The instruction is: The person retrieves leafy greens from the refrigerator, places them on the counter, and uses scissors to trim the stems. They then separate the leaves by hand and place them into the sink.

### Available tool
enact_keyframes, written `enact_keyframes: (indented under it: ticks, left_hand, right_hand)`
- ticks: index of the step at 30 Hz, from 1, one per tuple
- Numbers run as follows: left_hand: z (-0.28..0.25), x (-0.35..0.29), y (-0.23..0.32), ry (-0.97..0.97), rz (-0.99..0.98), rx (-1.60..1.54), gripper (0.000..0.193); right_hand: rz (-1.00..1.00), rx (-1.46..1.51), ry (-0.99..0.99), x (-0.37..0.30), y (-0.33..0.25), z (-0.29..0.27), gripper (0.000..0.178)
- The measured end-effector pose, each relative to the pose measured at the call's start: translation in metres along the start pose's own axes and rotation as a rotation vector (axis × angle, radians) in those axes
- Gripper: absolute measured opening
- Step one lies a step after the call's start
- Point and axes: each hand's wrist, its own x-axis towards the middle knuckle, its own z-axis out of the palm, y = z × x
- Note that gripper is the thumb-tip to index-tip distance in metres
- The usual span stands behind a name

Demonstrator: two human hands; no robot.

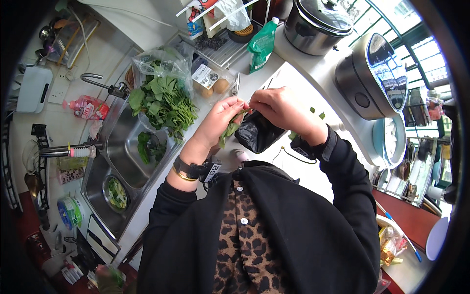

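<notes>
Held in the left hand, a leafy green sprig, thumb and fingers pressed together on it, leaves hanging below the palm. Just beside, the right hand, fingertips drawn together near the left ones; cannot tell what, if anything, between them. Beneath both hands, an open black bin bag, and under it a pale floor.

To the left, along a white counter, a steel sink with two basins. In the far basin, loose dark green leaves; in the near one, a round bowl of cut greens. At the sink's far corner, a big heap of leafy greens spilling from a clear plastic bag. Next to that, a clear pack of round brown food, then a wire rack and a green bottle.

On the right-hand counter, a dark pot with a glass lid, a grey cooker and a pale blue tub. Beyond, a bright barred window. On the tiled side behind the sink, a pink bottle, taps and a white chopping board.
</notes>
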Motion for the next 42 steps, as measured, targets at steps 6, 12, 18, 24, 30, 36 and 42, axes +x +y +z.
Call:
enact_keyframes:
  ticks: [6, 12, 18, 24, 30, 36, 42]
  left_hand:
    - [0.000, -0.012, 0.003, -0.062, -0.001, 0.152, 0.013]
    - [-0.006, -0.014, -0.012, 0.161, 0.140, 0.212, 0.013]
    - [-0.081, -0.080, -0.002, 0.456, 0.232, 0.126, 0.015]
    - [-0.212, -0.168, -0.010, 1.053, 0.123, 0.485, 0.026]
    - [-0.266, -0.176, -0.043, 1.074, 0.017, 1.167, 0.023]
    - [-0.157, -0.105, -0.012, 0.699, 0.238, 0.593, 0.020]
    - [-0.013, -0.027, 0.019, -0.052, 0.236, 0.282, 0.026]
  right_hand:
    - [0.082, -0.075, -0.065, 0.000, 0.004, 0.010, 0.013]
    - [0.098, -0.053, -0.027, -0.003, -0.010, 0.038, 0.017]
    - [0.269, 0.151, 0.023, -0.020, 0.010, 0.046, 0.009]
    - [0.431, -0.087, -0.161, -0.055, 0.082, 0.053, 0.012]
    - [0.494, -0.054, -0.098, -0.055, 0.118, 0.053, 0.014]
    - [0.607, 0.705, 0.185, -0.030, 0.088, 0.007, 0.028]
    - [0.439, 1.447, 0.486, 0.018, 0.028, -0.001, 0.030]
